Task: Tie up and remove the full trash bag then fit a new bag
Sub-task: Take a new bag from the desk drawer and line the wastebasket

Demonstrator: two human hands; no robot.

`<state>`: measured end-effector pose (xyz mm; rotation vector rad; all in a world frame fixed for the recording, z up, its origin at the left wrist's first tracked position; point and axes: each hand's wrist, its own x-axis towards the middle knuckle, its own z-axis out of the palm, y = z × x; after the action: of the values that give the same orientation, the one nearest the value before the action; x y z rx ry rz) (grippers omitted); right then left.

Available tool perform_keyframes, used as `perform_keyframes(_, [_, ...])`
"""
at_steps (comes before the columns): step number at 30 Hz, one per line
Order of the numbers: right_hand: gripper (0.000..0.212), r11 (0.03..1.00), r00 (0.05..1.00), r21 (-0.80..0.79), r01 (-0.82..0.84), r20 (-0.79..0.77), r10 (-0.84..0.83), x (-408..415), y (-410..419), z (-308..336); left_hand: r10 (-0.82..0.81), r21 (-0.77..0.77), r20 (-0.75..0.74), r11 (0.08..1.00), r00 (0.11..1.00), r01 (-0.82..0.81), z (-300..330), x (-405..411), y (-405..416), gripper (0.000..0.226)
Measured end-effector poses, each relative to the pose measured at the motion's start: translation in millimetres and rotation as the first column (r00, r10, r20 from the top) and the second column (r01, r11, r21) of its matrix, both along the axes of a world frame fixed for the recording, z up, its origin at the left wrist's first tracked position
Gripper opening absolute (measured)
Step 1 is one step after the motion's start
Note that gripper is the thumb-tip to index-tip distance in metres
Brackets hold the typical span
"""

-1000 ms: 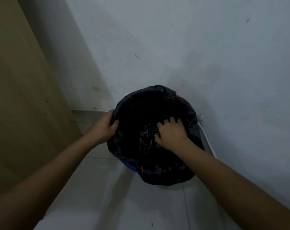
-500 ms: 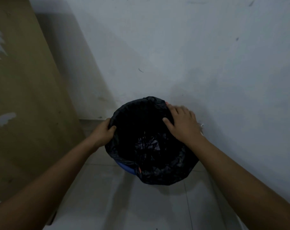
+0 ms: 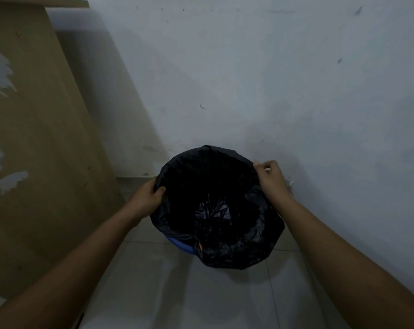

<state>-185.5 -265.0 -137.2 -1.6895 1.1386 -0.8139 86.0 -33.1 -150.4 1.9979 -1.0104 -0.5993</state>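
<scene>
Left hand (image 3: 146, 198) and right hand (image 3: 271, 178) pinch the black bag (image 3: 236, 245) rim.

Brown board (image 3: 40, 143) (paint-scuffed) against grey wall (image 3: 272, 79), tiled floor (image 3: 225, 300)

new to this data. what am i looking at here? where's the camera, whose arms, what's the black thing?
There is no robot here. The camera sits on a person's head and looks forward and down, so the two bare arms entering from the bottom are the wearer's own. It is a wide-angle lens, hence the bent edges.

The black thing is a trash bag lining a blue bin, of which only a small part shows under the bag's folded-over edge. The bin stands on a pale tiled floor against a white wall, with a brown wooden panel on the left.

The left hand pinches the bag's rim on the left side; the right hand pinches it on the far right side. The bag is open and looks nearly empty inside, though it is dark.
</scene>
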Motion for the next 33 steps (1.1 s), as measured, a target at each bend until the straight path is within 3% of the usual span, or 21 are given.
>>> perform_keyframes(3, [0.05,0.997,0.999,-0.07,-0.012,-0.048,0.008,-6,4,-3,0.024,0.002,-0.048,1.0,0.999,-0.024,-1,2,-5,0.04])
perform_keyframes(7, [0.061,0.994,0.993,0.049,-0.093,-0.07,0.097,-11,11,-7,0.121,-0.001,-0.139,0.993,0.983,-0.122,-4,1,-12,0.036])
perform_keyframes(13, [0.035,0.999,0.997,0.024,-0.041,-0.06,0.042,-11,18,-33,0.278,0.053,-0.261,0.96,0.924,-0.274,-6,-4,-15,0.036])
perform_keyframes(18, [0.062,0.991,0.994,0.109,-0.079,-0.064,0.087,-15,38,-39,0.285,0.059,-0.442,0.955,0.851,-0.289,0,-7,-1,0.064])
perform_keyframes(22, [0.067,0.988,0.999,0.143,0.051,-0.004,-0.051,-17,63,-46,0.19,0.123,-0.312,0.98,0.931,-0.159,2,-11,21,0.078])
perform_keyframes(25, [0.052,0.982,0.986,0.109,0.154,0.05,-0.16,-21,91,-51,0.233,0.12,-0.26,0.971,0.937,-0.208,-3,-14,34,0.093])
perform_keyframes(27, [0.052,0.985,0.989,0.098,0.144,0.032,-0.148,-24,109,-56,0.272,0.078,-0.165,0.962,0.948,-0.262,-4,-21,41,0.082])
perform_keyframes(29, [0.06,0.982,0.99,0.131,0.133,0.03,-0.138,-24,125,-59,0.27,-0.007,-0.049,0.963,0.962,-0.271,-7,-31,44,0.048])
perform_keyframes(33, [0.059,0.966,0.963,0.19,0.177,0.169,-0.21,-20,155,-56,0.233,0.025,-0.103,0.973,0.967,-0.231,-1,-48,45,0.015])
